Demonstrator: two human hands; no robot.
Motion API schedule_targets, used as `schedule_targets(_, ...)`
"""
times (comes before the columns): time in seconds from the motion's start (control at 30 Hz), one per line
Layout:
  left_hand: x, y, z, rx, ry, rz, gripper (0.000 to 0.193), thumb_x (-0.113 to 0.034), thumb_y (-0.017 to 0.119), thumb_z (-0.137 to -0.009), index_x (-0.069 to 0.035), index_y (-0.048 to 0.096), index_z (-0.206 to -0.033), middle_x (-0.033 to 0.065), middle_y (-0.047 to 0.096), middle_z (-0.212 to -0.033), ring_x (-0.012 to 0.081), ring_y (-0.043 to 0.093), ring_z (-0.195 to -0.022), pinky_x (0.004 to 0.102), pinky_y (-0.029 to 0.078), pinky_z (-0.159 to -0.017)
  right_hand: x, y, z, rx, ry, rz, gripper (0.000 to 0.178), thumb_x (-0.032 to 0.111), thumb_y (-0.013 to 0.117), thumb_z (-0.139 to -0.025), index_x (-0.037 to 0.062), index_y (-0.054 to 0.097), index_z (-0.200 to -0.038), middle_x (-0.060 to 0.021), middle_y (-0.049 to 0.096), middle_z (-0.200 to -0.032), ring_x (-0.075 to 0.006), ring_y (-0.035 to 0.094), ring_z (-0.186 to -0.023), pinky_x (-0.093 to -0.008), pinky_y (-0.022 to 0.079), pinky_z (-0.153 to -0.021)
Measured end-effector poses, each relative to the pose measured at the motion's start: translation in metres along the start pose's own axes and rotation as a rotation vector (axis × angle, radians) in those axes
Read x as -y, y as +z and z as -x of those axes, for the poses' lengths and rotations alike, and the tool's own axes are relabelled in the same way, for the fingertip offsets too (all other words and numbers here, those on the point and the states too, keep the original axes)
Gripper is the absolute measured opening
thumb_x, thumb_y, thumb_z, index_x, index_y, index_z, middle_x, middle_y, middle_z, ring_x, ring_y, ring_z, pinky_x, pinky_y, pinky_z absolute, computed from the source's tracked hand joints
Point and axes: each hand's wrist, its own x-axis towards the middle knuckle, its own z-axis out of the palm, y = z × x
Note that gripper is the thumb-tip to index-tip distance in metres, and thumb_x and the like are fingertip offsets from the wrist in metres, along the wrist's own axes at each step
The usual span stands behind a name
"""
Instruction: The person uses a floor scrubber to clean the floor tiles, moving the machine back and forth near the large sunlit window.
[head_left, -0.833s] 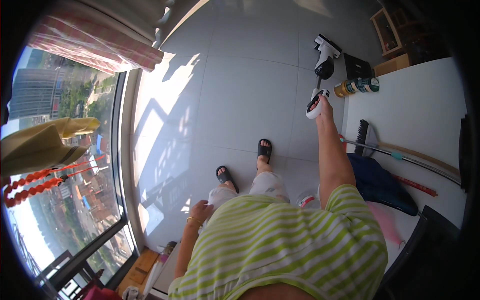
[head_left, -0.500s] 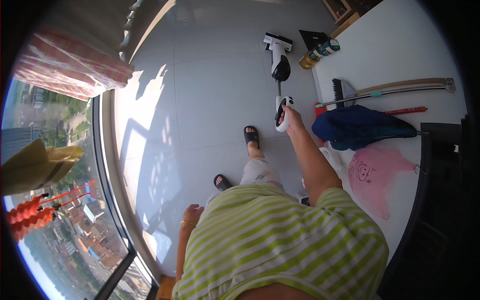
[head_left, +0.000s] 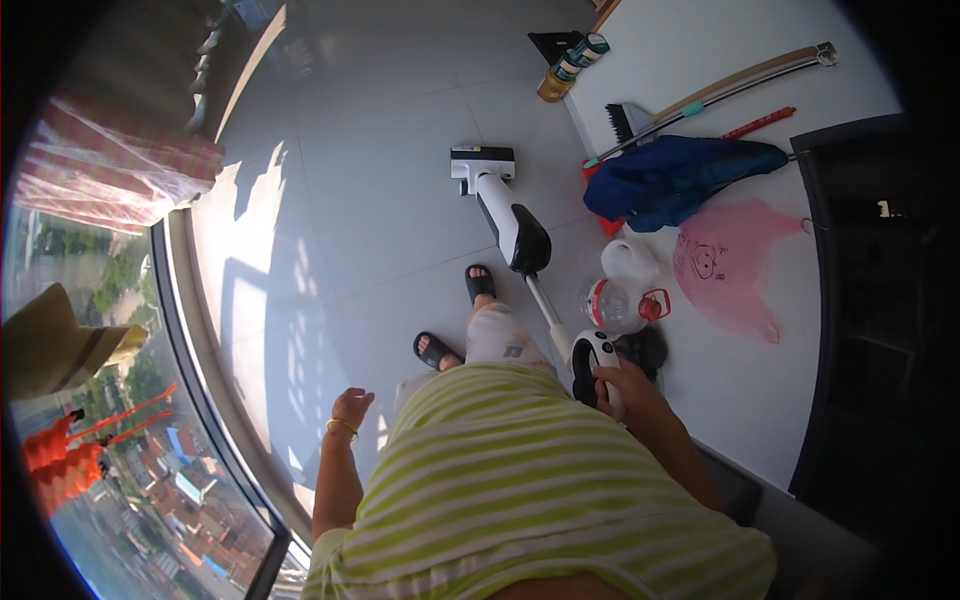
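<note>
My right hand (head_left: pixel 628 388) is wrapped round the white and black looped handle of a stick vacuum cleaner (head_left: pixel 520 235), close beside my right hip. From the handle a pale tube slants forward and left to the black and white body. The wide floor head (head_left: pixel 483 162) rests on the grey tiles ahead of my feet. My left hand (head_left: pixel 352 408) hangs at my left side with loosely bent fingers and nothing in it; a gold-coloured bracelet circles its wrist.
Right of the vacuum stand a large clear bottle (head_left: pixel 612 305) and a white jug (head_left: pixel 630 260). A pink bag (head_left: pixel 725 265), a dark blue cloth (head_left: pixel 675 180) and a broom (head_left: pixel 625 122) line the white wall. Jars (head_left: pixel 570 70) stand farther ahead. A window (head_left: pixel 140 400) lies left.
My right hand has drawn the vacuum's handle back toward my hip, and the floor head has come nearer. The wall things have shifted forward in view. My left hand still holds nothing.
</note>
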Motion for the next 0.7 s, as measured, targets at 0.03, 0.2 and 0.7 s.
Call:
schedule_targets(0.03,0.001,0.002,-0.002,-0.008,-0.012,0.01,0.042,-0.031,0.064,-0.075,0.004,0.06,-0.097,0.0112,0.065,-0.077,0.0179,0.063,-0.07,0.0285,0.05,-0.068,0.005,-0.003,0.015,-0.01,0.041,0.013,0.013,0.015,0.059,-0.079,0.0066,0.049,-0.081,-0.0032,0.048,-0.059,-0.0136,0.046,-0.042,-0.0263,0.039,-0.04)
schedule_targets(0.2,-0.017,0.024,-0.001,0.003,-0.102,0.311,0.037,-0.03,0.067,-0.075,0.0,0.061,-0.096,0.0085,0.065,-0.076,0.014,0.061,-0.066,0.0262,0.05,-0.063,0.042,-0.017,0.049,-0.038,0.029,0.118,0.012,0.015,0.058,-0.08,0.0073,0.049,-0.081,-0.0021,0.048,-0.059,-0.0115,0.046,-0.044,-0.0247,0.038,-0.039)
schedule_targets(0.7,-0.12,0.116,0.077,-0.21,-0.187,0.383,0.041,-0.034,0.066,-0.077,-0.004,0.061,-0.104,0.0153,0.066,-0.093,0.0251,0.063,-0.086,0.033,0.05,-0.078,0.141,0.021,-0.216,0.258,-0.21,0.237,0.02,0.017,0.06,-0.078,0.0047,0.048,-0.087,-0.0047,0.048,-0.062,-0.0155,0.047,-0.045,-0.0318,0.041,-0.045)
